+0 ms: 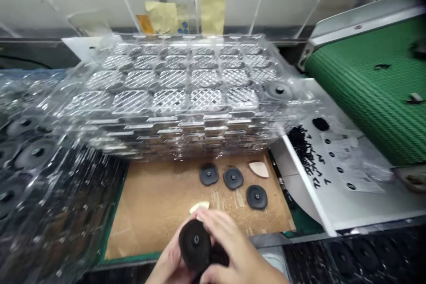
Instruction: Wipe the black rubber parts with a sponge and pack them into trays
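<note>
At the bottom centre my left hand (170,255) is closed around a black rounded part (195,245) with a small metal-looking peg in its middle. My right hand (234,244) is closed over the right side of the same part, fingers bent. Another dark piece shows between the hands, too shaded to name. Just beyond my fingertips lies a cream wedge-shaped piece (199,207). Several similar flat black parts with central pegs, such as this black disc (257,197), rest on the brown cardboard (149,204), near a second cream wedge (258,169).
A stack of clear plastic trays (186,128) stands behind the cardboard; its top tray has one dark part (278,90) at right. More filled trays (36,153) are on the left. A white box top (353,204) holds small black pieces. A green conveyor belt (369,88) runs at right.
</note>
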The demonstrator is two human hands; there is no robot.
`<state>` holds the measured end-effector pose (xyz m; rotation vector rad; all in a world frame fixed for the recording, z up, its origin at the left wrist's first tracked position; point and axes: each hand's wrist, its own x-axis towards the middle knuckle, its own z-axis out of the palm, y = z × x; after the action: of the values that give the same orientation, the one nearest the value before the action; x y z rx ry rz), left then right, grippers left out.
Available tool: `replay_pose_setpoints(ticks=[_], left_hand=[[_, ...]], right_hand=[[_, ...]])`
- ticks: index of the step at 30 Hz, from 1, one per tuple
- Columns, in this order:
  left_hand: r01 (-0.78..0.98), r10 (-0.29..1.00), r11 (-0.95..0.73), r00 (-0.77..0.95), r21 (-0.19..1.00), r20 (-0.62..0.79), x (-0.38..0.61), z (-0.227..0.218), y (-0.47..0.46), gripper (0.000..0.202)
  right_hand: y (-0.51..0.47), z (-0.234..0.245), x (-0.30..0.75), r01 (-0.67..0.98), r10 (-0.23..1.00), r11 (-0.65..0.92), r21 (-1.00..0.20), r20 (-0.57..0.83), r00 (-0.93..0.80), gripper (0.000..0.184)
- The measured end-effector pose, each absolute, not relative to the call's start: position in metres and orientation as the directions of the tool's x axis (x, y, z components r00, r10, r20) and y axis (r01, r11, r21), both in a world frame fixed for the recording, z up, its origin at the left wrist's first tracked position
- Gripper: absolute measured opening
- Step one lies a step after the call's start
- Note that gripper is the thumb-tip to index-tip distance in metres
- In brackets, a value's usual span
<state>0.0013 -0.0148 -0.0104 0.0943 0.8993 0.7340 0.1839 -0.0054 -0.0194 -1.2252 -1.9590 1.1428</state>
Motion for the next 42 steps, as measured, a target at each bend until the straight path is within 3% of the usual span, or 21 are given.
replay_pose_setpoints(ticks=[3, 6, 13, 18, 22, 25, 27, 30, 34, 38, 42], left_hand=[[-0.7, 0.695, 0.63, 0.314, 0.336, -0.647, -0.001, -0.011, -0.014, 0.047], [-0.744, 0.745, 0.553, 0.241, 0.374, -0.622, -0.006, -0.012, -0.01, 0.045], [-0.785, 0.785, 0.465, 0.152, 0.409, -0.601, -0.013, -0.013, -0.008, 0.049], [-0.794, 0.777, 0.436, 0.095, 0.424, -0.622, -0.014, -0.013, -0.008, 0.057], [-0.777, 0.787, 0.446, 0.105, 0.444, -0.608, -0.014, -0.008, -0.009, 0.058], [-0.761, 0.806, 0.435, 0.091, 0.482, -0.585, -0.013, -0.004, -0.01, 0.062], [-0.743, 0.819, 0.441, 0.105, 0.503, -0.564, -0.011, -0.001, -0.009, 0.063], [-0.696, 0.822, 0.508, 0.217, 0.508, -0.526, -0.009, 0.003, -0.008, 0.059], [-0.669, 0.842, 0.488, 0.19, 0.561, -0.505, -0.002, 0.011, -0.006, 0.064], [-0.645, 0.835, 0.523, 0.253, 0.557, -0.489, 0.003, 0.019, -0.007, 0.063], [-0.63, 0.845, 0.495, 0.19, 0.599, -0.499, 0.003, 0.026, -0.006, 0.062]], right_hand=[[-0.004, -0.038, 0.183, 0.577, 0.965, 0.067, -0.814, -0.094, -0.246, 0.047], [-0.003, -0.068, 0.176, 0.625, 0.974, 0.003, -0.78, -0.14, -0.179, 0.037], [-0.014, -0.09, 0.145, 0.652, 0.977, 0.089, -0.753, -0.063, -0.206, 0.023], [-0.01, -0.083, 0.131, 0.619, 0.937, 0.229, -0.752, -0.002, -0.349, 0.028], [0.023, -0.058, 0.141, 0.583, 0.901, 0.316, -0.748, 0.045, -0.43, 0.017], [0.042, -0.015, 0.147, 0.59, 0.935, 0.3, -0.749, 0.107, -0.339, 0.022], [0.04, 0.018, 0.143, 0.567, 0.942, 0.322, -0.758, 0.198, -0.271, 0.025], [0.024, 0.051, 0.132, 0.442, 0.876, 0.47, -0.764, 0.342, -0.341, 0.026], [0.015, 0.064, 0.126, 0.442, 0.838, 0.465, -0.767, 0.219, -0.5, 0.022], [0.011, 0.064, 0.128, 0.499, 0.869, 0.493, -0.713, 0.371, -0.328, 0.024], [-0.001, 0.066, 0.134, 0.401, 0.854, 0.479, -0.781, 0.308, -0.419, 0.027]])
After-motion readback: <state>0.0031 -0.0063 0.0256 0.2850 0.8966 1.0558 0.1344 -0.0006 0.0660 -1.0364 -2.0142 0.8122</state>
